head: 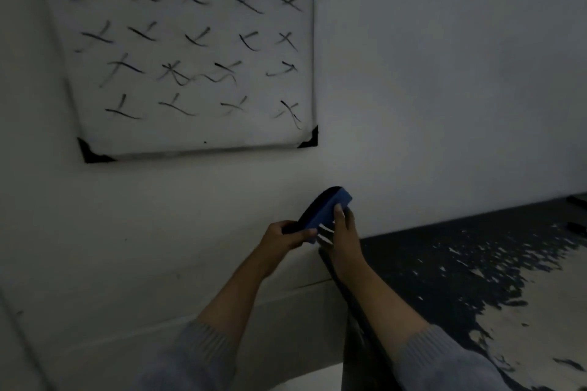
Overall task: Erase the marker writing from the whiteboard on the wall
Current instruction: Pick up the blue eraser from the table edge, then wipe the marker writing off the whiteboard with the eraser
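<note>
A whiteboard [190,136] with black corner caps hangs tilted on the wall at the upper left. Several rows of black X-shaped marker marks [197,38] cover it. Below and to the right of the board, both hands hold a blue eraser [330,208] with a dark felt face. My left hand [284,238] grips its lower end. My right hand [341,238] holds its side, with the fingers up along the blue body. The eraser is well away from the board.
The pale wall [444,73] fills most of the view. A dark worn tabletop [476,263] with patchy peeled paint runs along the right, its edge beside my right forearm. Small dark objects [576,227] lie at its far right.
</note>
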